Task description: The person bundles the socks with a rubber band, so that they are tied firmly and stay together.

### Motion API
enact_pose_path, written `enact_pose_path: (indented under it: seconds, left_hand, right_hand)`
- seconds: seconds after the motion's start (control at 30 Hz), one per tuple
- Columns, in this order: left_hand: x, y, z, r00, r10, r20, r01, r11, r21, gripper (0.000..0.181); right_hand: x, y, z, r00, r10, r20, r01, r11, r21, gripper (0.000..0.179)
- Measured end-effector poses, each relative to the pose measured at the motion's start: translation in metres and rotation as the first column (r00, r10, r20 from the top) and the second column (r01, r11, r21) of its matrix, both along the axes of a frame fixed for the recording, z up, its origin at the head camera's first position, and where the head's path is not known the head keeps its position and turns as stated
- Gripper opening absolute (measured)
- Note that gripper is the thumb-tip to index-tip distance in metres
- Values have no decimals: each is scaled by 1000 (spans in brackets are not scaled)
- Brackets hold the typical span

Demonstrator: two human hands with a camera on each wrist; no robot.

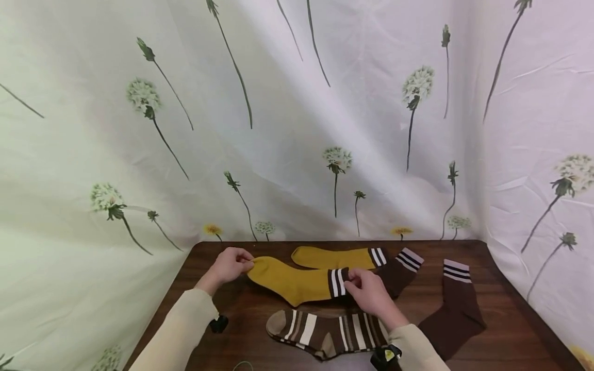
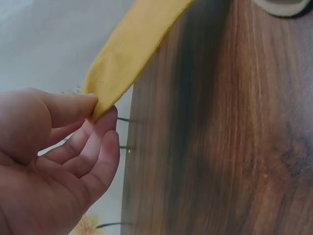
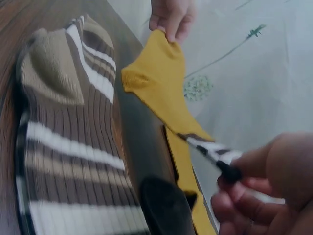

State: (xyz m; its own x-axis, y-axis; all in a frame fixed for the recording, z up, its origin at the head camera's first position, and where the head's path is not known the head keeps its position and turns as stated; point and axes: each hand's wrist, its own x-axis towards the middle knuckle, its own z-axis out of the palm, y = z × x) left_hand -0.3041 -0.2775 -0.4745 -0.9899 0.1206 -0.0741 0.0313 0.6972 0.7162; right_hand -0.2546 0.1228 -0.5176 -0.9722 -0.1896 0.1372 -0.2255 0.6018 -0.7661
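A mustard-yellow sock (image 1: 294, 281) with a dark, white-striped cuff is stretched between both hands above the table. My left hand (image 1: 230, 264) pinches its toe between thumb and fingertips, as the left wrist view also shows on the yellow toe (image 2: 117, 68). At the other end, my right hand (image 1: 371, 292) pinches the striped cuff; in the right wrist view, thumb and fingers close on the cuff edge (image 3: 215, 149). Behind it, a second yellow sock (image 1: 325, 256) lies flat. Nearer me lies a brown, white and tan striped pair of socks (image 1: 320, 332), below the held sock.
One dark brown sock (image 1: 399, 270) with a pale striped cuff lies behind my right hand, partly hidden. Another dark brown sock (image 1: 457, 314) rests at the right of the wooden table (image 1: 515, 330). A dandelion-print cloth (image 1: 287, 154) hangs behind and at both sides.
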Motion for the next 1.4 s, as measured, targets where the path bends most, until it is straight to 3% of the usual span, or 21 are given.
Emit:
enact_pose_path:
  seconds: [0.27,0.53,0.9,1.13,1.4]
  left_hand:
    - [13,9,1,1000,-22,3,22,997,76,16]
    - [32,19,5,989,-145,1,145,985,99,15]
    - [44,24,8,948,-316,-48,319,936,147,4]
    - [51,30,6,930,-364,-49,367,919,145,8]
    - [63,35,8,925,-379,-24,375,902,215,11]
  right_hand:
    - [0,18,5,991,0,-135,-7,999,-50,11]
    - [13,34,14,984,2,-180,-11,999,-51,19]
    - [23,50,23,985,29,-172,-34,999,-23,15]
    - [24,68,28,988,43,-145,-42,999,16,11]
    - [31,85,30,990,91,-111,-87,995,38,7]
